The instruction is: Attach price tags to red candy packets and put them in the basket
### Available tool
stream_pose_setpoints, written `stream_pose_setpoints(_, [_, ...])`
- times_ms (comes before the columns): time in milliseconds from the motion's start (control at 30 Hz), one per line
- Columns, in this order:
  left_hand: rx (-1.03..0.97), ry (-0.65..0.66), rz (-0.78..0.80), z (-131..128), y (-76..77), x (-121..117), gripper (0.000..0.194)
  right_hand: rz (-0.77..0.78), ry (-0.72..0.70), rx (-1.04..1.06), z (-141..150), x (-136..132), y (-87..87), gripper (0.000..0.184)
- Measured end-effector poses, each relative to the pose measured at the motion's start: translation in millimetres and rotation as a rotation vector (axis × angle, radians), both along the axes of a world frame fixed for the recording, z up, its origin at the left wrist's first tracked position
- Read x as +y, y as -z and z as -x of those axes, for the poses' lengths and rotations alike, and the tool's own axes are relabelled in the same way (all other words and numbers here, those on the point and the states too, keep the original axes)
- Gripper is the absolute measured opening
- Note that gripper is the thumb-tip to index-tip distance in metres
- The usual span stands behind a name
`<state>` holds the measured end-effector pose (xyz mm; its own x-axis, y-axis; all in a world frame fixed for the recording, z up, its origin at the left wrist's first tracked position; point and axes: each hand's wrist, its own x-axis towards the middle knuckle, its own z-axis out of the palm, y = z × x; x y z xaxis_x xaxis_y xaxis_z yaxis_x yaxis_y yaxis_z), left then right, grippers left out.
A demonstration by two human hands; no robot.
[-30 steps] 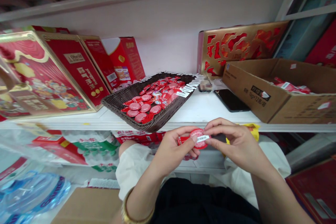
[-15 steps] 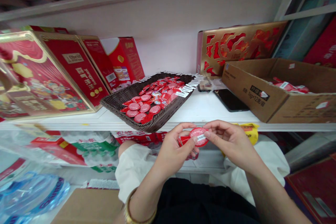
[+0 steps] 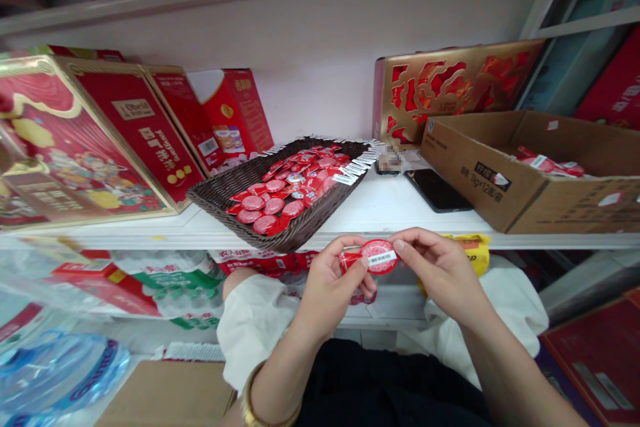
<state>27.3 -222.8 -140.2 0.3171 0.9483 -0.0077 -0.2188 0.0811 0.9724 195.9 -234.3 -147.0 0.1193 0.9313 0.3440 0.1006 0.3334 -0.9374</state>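
Observation:
Between my two hands is a red, round wrapped candy packet [image 3: 379, 258] with a white barcode label across its face. My left hand [image 3: 336, 280] grips its left side, thumb on top and fingers beneath. At its right edge, my right hand [image 3: 435, 270] pinches with thumb and forefinger; the other fingers curl behind. In front of my hands, a dark woven basket [image 3: 300, 235] stands tilted at the white shelf's edge, holding many similar red packets [image 3: 273, 205]. White barcode label strips [image 3: 357, 169] line its far and right rims.
To the right, a cardboard box [image 3: 493, 180] with some red packets stands beside a black phone [image 3: 437, 191]. Red and gold gift boxes [image 3: 125, 133] are on the left. A gold and red box [image 3: 450, 90] leans at the back. Bottled drinks [image 3: 173, 283] sit below the shelf.
My right thumb has moved off the label to the packet's right edge, so the whole barcode label now shows. My left hand still holds the packet.

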Motion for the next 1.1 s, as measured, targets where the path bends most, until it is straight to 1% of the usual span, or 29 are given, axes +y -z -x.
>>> stream_pose_setpoints(300, [-0.04, 0.002, 0.012, -1.7, 3.4, 1.2, 0.038, 0.037, 0.011, -0.015, 1.6, -0.4, 7.0, 0.03])
stream_pose_setpoints(500, [-0.048, -0.01, 0.006, -1.6, 4.1, 0.4, 0.037, 0.017, 0.031, -0.025, 1.3, -0.5, 7.1, 0.03])
stream_pose_setpoints(767, [-0.062, -0.011, -0.001, -2.1, 4.0, -0.3, 0.035, 0.042, 0.044, -0.028, 2.4, -1.3, 8.7, 0.028])
stream_pose_setpoints(900, [-0.064, -0.015, -0.007, -2.5, 5.2, 0.3, 0.034, 0.029, 0.035, -0.035, 2.2, -2.2, 7.1, 0.027])
stream_pose_setpoints(1000, [-0.072, -0.015, -0.027, -3.3, 5.1, 0.4, 0.032, 0.008, 0.063, -0.053, 2.5, -2.1, 3.8, 0.026])
stream_pose_setpoints(1100, [-0.072, -0.05, -0.068, -5.4, 3.2, 0.6, 0.026, -0.012, 0.105, -0.06, 2.4, -1.6, 2.0, 0.026])
